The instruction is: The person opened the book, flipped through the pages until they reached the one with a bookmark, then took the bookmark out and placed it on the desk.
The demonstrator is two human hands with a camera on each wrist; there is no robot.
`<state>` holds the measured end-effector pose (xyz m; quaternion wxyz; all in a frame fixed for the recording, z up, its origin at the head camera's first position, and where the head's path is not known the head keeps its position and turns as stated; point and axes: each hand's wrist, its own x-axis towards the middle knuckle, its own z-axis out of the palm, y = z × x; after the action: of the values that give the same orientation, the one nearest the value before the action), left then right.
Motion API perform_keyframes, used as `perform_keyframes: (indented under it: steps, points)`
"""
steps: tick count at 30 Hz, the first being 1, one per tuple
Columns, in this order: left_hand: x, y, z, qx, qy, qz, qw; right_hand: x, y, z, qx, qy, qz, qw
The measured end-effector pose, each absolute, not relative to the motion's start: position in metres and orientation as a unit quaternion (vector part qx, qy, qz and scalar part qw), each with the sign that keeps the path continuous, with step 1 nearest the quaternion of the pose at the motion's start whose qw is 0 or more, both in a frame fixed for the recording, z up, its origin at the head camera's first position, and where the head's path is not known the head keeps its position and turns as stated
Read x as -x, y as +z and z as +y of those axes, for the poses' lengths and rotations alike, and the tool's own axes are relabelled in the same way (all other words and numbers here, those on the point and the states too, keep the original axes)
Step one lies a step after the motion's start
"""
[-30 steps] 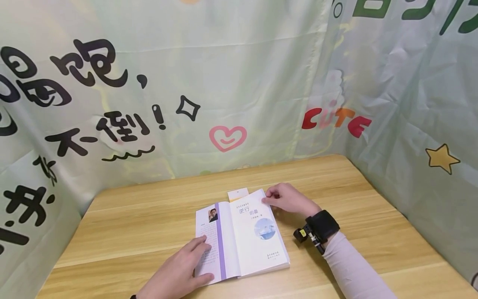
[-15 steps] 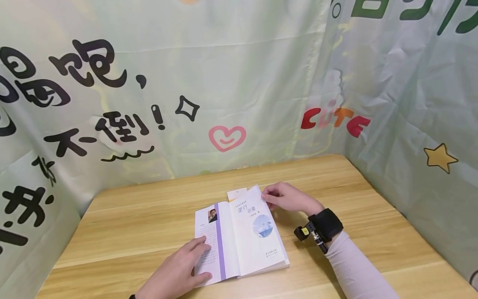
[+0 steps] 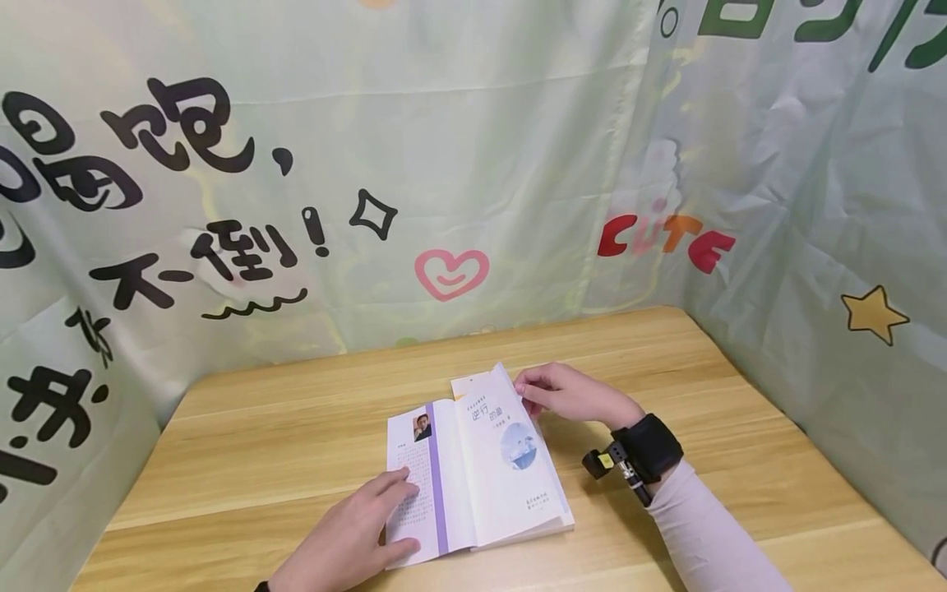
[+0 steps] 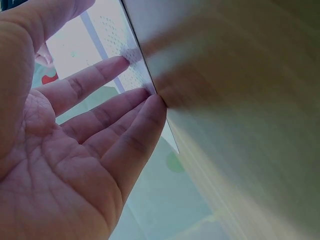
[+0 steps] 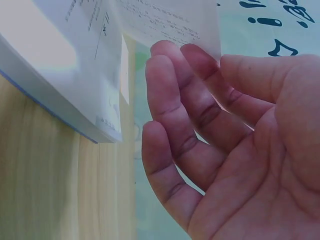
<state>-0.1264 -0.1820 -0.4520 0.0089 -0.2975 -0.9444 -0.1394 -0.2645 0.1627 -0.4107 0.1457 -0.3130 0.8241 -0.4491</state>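
Note:
An open book point(image 3: 510, 501) lies on the wooden table, its left side showing a purple stripe and a small portrait photo. My left hand point(image 3: 362, 526) rests on that left side, fingers relaxed and spread, the fingertips point(image 4: 117, 65) over the printed text. At the upper right corner my right hand point(image 3: 565, 392) pinches the title page point(image 3: 481, 436) between thumb and index finger. This page is lifted off the block, and in the right wrist view print shows on the back of the raised page point(image 5: 170, 22). A white card point(image 3: 464, 383) sticks out beyond the book's top edge.
The wooden table point(image 3: 281, 427) extends around the book on all sides. A pale printed cloth point(image 3: 518, 148) hangs behind it and along both sides. A black wrist strap with a small camera point(image 3: 644, 448) sits on the right wrist.
My right hand has raised the title page's upper right corner and drawn it slightly left, so the page now bows up and covers part of the card. My left hand has stayed nearly still.

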Motion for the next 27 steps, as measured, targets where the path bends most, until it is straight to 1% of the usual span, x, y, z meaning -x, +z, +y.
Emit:
perform_keyframes:
  steps: [22, 27]
  points:
    - [0.129, -0.453, -0.184, 0.308, -0.140, -0.941, 0.020, 0.247, -0.401, 0.143, 0.395, -0.402, 0.815, 0.136]
    - [0.129, -0.452, -0.184, 0.305, -0.139, -0.942, 0.010, 0.242, -0.399, 0.137, 0.402, -0.394, 0.815, 0.137]
